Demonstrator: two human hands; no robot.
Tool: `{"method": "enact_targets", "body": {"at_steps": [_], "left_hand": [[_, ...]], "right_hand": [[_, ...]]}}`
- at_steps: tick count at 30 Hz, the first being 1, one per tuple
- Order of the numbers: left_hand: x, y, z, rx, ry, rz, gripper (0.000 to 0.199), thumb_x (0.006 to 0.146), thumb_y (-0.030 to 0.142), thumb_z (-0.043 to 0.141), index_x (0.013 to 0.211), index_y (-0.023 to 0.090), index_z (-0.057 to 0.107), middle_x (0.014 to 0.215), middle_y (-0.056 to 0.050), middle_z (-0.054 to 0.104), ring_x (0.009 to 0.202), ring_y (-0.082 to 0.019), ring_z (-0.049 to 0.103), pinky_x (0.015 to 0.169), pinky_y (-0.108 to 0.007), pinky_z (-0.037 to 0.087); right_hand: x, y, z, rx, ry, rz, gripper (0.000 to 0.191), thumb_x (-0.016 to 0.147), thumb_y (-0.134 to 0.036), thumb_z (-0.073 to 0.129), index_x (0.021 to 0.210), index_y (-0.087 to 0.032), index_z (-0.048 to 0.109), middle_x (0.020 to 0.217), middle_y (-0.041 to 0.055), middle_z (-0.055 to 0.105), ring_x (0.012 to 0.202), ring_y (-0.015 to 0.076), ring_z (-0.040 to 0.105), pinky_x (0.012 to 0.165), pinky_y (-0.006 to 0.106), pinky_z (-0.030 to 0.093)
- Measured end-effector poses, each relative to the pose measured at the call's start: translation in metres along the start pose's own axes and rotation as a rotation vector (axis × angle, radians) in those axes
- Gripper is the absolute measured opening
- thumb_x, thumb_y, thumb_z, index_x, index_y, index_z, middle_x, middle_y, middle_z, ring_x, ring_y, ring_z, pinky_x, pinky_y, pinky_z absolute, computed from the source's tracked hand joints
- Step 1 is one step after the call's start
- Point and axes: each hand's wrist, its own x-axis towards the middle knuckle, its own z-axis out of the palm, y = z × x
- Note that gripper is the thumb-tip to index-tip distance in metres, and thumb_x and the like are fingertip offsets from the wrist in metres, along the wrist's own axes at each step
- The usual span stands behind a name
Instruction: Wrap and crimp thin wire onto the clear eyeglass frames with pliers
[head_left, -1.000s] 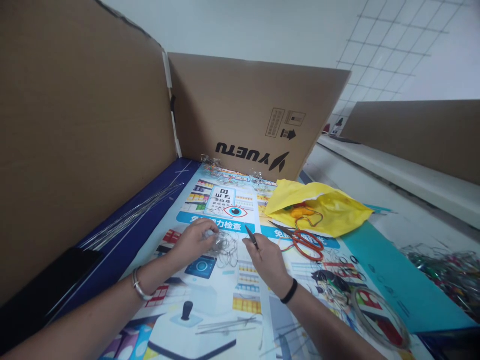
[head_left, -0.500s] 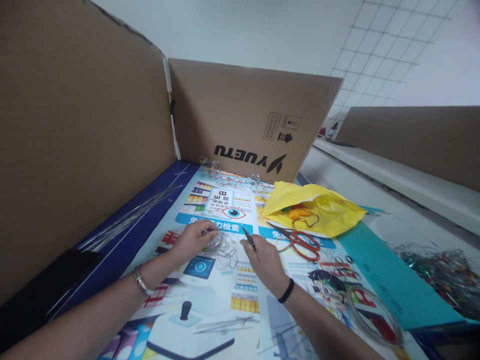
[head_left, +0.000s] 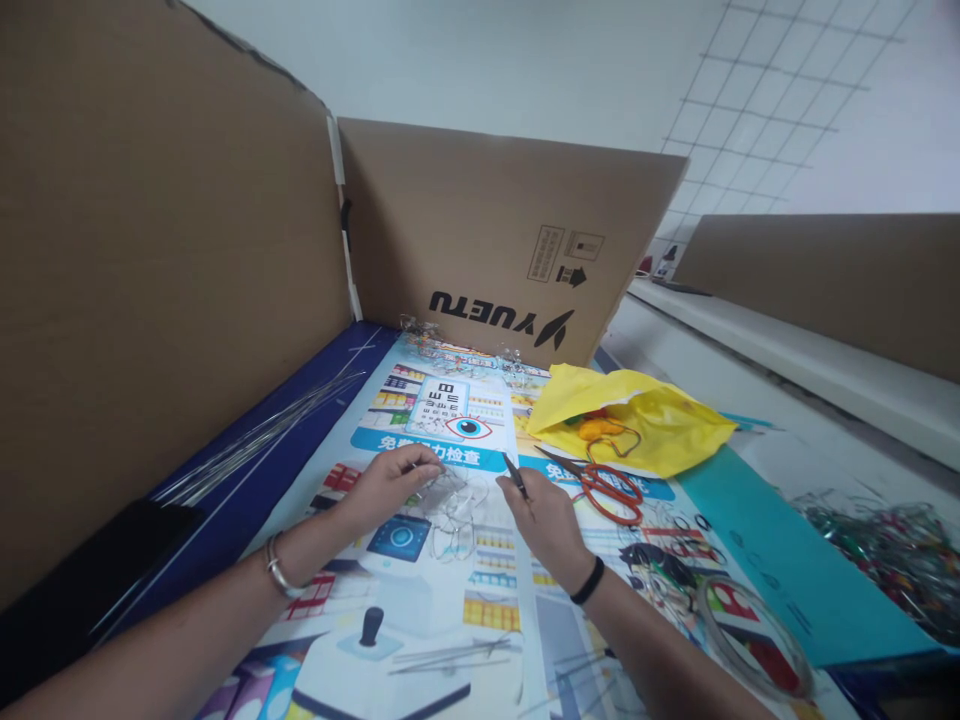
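Observation:
My left hand (head_left: 401,474) is closed in a pinch on a tangle of thin silver wire (head_left: 454,505), whose loops spread over the printed sheet to the right of its fingertips. My right hand (head_left: 544,520) is wrapped round a small dark tool with a pointed tip, seemingly pliers (head_left: 514,472); most of it is hidden in the palm. The tip points up and left, apart from the wire. Just beyond the right hand lie scissors (head_left: 613,495) with orange-red handles, their blades toward the yellow bag (head_left: 675,425). Orange cord (head_left: 600,430) shows in the bag's mouth.
Cardboard walls (head_left: 480,220) stand at the left and back. Long straight wires (head_left: 255,440) lie at left, short wire pieces (head_left: 450,655) in front. A round clear container (head_left: 754,635) and a heap of coloured wire pieces (head_left: 892,560) are at right.
My right hand has moved slightly right with the pliers, farther from the wire tangle. The left hand keeps its pinch, shifted very little.

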Motion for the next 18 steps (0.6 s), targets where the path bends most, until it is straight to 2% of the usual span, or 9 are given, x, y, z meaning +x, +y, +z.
{"method": "enact_targets", "body": {"at_steps": [6, 18], "left_hand": [[-0.0027, 0.0027, 0.0008, -0.051, -0.057, -0.005, 0.016, 0.08, 0.027, 0.051, 0.078, 0.015, 0.061, 0.078, -0.002, 0.061, 0.074, -0.015, 0.054, 0.066, -0.024, 0.041], [-0.0057, 0.0041, 0.0018, -0.128, -0.058, -0.002, 0.017, 0.079, 0.029, 0.054, 0.081, 0.014, 0.06, 0.08, -0.003, 0.061, 0.073, -0.014, 0.054, 0.065, -0.024, 0.042]], "right_hand": [[-0.001, -0.0026, 0.0001, -0.021, 0.014, -0.04, 0.04, 0.089, -0.048, 0.033, 0.068, -0.02, 0.052, 0.058, 0.0007, 0.057, 0.054, 0.0133, 0.053, 0.049, 0.023, 0.029], [-0.0024, -0.0069, -0.001, -0.047, 0.012, -0.134, 0.043, 0.091, -0.047, 0.03, 0.068, -0.018, 0.053, 0.061, 0.0014, 0.056, 0.056, 0.0128, 0.051, 0.054, 0.023, 0.031]]}}
